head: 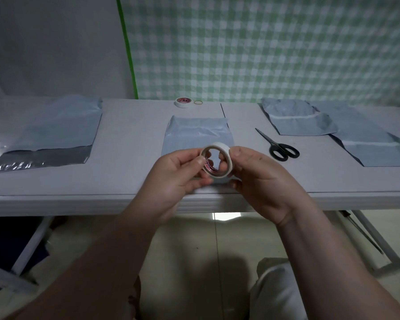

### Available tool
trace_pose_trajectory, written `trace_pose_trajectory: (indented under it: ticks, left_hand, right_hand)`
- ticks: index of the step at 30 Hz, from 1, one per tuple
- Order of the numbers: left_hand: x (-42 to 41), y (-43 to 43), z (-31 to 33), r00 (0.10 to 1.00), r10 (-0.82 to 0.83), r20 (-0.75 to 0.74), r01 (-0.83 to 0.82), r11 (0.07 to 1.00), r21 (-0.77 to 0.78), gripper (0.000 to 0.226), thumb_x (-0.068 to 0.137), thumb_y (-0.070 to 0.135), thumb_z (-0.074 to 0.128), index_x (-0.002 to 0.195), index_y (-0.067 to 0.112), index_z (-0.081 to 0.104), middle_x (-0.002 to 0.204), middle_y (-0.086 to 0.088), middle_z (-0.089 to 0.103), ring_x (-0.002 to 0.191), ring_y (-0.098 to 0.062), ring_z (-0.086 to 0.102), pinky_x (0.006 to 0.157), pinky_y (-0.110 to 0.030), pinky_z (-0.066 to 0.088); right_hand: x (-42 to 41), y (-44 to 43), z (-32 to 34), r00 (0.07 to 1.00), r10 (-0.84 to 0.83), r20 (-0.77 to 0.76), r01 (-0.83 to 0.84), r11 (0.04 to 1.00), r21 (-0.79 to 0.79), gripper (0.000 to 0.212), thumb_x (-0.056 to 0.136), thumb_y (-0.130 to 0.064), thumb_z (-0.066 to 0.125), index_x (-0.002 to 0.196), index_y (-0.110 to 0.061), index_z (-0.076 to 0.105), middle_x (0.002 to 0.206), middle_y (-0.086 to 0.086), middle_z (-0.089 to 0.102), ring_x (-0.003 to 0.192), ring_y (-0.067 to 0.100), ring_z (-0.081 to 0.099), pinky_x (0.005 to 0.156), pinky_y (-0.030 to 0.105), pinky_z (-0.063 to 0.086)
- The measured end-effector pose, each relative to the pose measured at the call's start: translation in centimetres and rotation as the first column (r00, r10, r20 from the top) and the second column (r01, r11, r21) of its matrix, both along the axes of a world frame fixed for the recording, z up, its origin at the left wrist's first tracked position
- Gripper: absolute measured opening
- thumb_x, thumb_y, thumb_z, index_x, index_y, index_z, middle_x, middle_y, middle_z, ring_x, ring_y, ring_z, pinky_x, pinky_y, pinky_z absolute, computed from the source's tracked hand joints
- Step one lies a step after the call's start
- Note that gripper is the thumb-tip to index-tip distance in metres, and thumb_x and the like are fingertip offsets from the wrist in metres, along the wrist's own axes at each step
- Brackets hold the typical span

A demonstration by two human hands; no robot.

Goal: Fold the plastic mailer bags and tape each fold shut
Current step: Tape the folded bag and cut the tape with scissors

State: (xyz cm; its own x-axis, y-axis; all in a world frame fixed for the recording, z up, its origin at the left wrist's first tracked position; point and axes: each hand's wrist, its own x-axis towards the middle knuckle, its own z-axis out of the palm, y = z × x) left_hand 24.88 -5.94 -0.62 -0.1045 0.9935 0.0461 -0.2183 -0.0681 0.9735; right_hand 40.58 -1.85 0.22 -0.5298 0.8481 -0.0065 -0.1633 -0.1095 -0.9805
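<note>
Both hands hold one tape roll (216, 161) up above the near edge of the bench (129, 139). It is a flat ring of matte, cream paper tape around a card core with red print inside. The left hand (178, 172) grips the roll's left rim between its thumb and curled fingers. The right hand (259, 179) has its thumb on the outer band and its fingers curled beneath and into the core.

Directly beyond the hands lies a folded mailer bag (196, 135) of smooth, pale grey plastic. It is roughly square, with glossy creases across its folded top. Further beyond, at the far edge, a second tape roll (183, 102) lies flat, white with a red-printed core. A thin tan ring (198, 102) sits just beside it.

Far out past the left hand lies a flat mailer bag (56, 130). It is long and rectangular, and its darker, shiny flap is open at the near end; whether it is one bag or a stack I cannot tell.

Past the right hand lie black-handled scissors (280, 146) with their steel blades closed. Beyond them are an inner taped bag (296, 118) and an outer taped bag (367, 144), both wrinkled, each with a pale strip across its fold.

That makes two tape rolls, one pair of scissors and four bags showing.
</note>
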Motion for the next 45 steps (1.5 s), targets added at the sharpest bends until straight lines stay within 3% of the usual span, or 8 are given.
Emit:
trace_pose_trajectory:
  ticks: [10, 14, 17, 31, 33, 37, 40, 45]
  left_hand:
    - [1.3, -1.1, 0.4, 0.904, 0.014, 0.428, 0.054, 0.988, -0.147, 0.019, 0.095, 0.003, 0.045, 0.09, -0.001, 0.064, 0.072, -0.003, 0.071, 0.065, -0.007, 0.068, 0.057, -0.014, 0.053]
    - [0.8, -1.2, 0.3, 0.926, -0.083, 0.368, 0.15, 0.976, -0.155, 0.023, 0.092, 0.006, 0.05, 0.113, 0.006, 0.059, 0.078, -0.003, 0.07, 0.067, -0.012, 0.067, 0.059, -0.019, 0.054]
    - [0.4, -1.1, 0.2, 0.962, -0.068, 0.265, 0.118, 0.977, -0.178, 0.02, 0.086, 0.012, 0.057, 0.103, 0.003, 0.061, 0.083, -0.006, 0.069, 0.064, -0.01, 0.064, 0.058, -0.018, 0.053]
    - [1.1, -1.5, 1.4, 0.931, -0.046, 0.362, 0.109, 0.982, -0.155, 0.047, 0.071, 0.018, 0.065, 0.116, 0.006, 0.058, 0.07, -0.003, 0.066, 0.06, -0.008, 0.063, 0.054, -0.015, 0.052]
    - [1.3, -1.7, 1.6, 0.959, 0.001, 0.283, 0.053, 0.982, -0.181, 0.048, 0.069, 0.021, 0.067, 0.114, 0.008, 0.058, 0.066, -0.005, 0.066, 0.057, -0.01, 0.063, 0.055, -0.019, 0.054]
    - [1.0, -2.0, 1.1, 0.887, 0.294, -0.356, -0.282, 0.956, 0.087, 0.024, 0.085, 0.018, 0.068, 0.104, 0.03, 0.06, 0.089, 0.0, 0.066, 0.074, -0.011, 0.067, 0.069, -0.027, 0.057]
    - [0.8, -2.3, 1.4, 0.755, 0.396, -0.522, -0.172, 0.888, 0.426, 0.03, 0.087, 0.008, 0.063, 0.101, 0.035, 0.064, 0.101, 0.012, 0.062, 0.092, -0.005, 0.063, 0.075, -0.014, 0.051]
    - [0.1, -2.0, 1.4, 0.569, 0.452, -0.687, -0.012, 0.84, 0.543, 0.031, 0.083, 0.01, 0.06, 0.11, 0.021, 0.07, 0.096, 0.002, 0.062, 0.09, -0.007, 0.059, 0.077, -0.021, 0.051]
  right_hand:
    - [-0.6, -0.9, -0.4, 0.988, 0.073, -0.135, -0.071, 0.997, 0.02, 0.017, 0.081, -0.017, 0.056, 0.095, -0.014, 0.066, 0.082, -0.003, 0.065, 0.062, 0.003, 0.048, 0.059, 0.018, 0.037]
    - [-0.5, -1.2, -0.3, 0.99, 0.036, -0.135, -0.037, 0.999, -0.001, 0.015, 0.083, -0.02, 0.057, 0.091, -0.011, 0.067, 0.071, -0.005, 0.063, 0.058, 0.004, 0.045, 0.057, 0.017, 0.038]
    - [-0.7, -1.5, 0.0, 0.988, -0.057, -0.141, 0.044, 0.995, -0.09, 0.014, 0.081, -0.028, 0.065, 0.081, -0.013, 0.067, 0.064, -0.004, 0.059, 0.05, 0.004, 0.039, 0.048, 0.015, 0.035]
    - [-1.2, -2.3, 0.4, 0.981, -0.029, -0.191, -0.002, 0.987, -0.158, 0.008, 0.081, -0.023, 0.066, 0.084, -0.018, 0.072, 0.072, -0.002, 0.063, 0.059, 0.005, 0.053, 0.054, 0.017, 0.04]
    - [-1.2, -2.3, 0.2, 0.986, -0.028, -0.167, 0.007, 0.992, -0.124, 0.017, 0.079, -0.024, 0.061, 0.09, -0.017, 0.071, 0.074, -0.002, 0.063, 0.062, 0.006, 0.052, 0.056, 0.02, 0.038]
    - [-1.3, -2.3, 0.0, 0.987, -0.072, -0.145, 0.059, 0.994, -0.087, 0.021, 0.083, -0.015, 0.063, 0.103, -0.012, 0.07, 0.079, -0.002, 0.066, 0.064, 0.005, 0.051, 0.058, 0.018, 0.042]
    - [-1.4, -2.2, 0.1, 0.989, -0.067, -0.134, 0.063, 0.998, -0.03, 0.03, 0.089, 0.003, 0.052, 0.116, -0.004, 0.064, 0.093, 0.004, 0.069, 0.075, 0.006, 0.059, 0.067, 0.018, 0.048]
    - [-1.5, -2.6, 0.4, 0.996, -0.091, 0.008, 0.088, 0.982, 0.166, 0.032, 0.084, 0.006, 0.058, 0.107, -0.013, 0.07, 0.072, 0.013, 0.052, 0.07, 0.017, 0.048, 0.068, 0.02, 0.048]
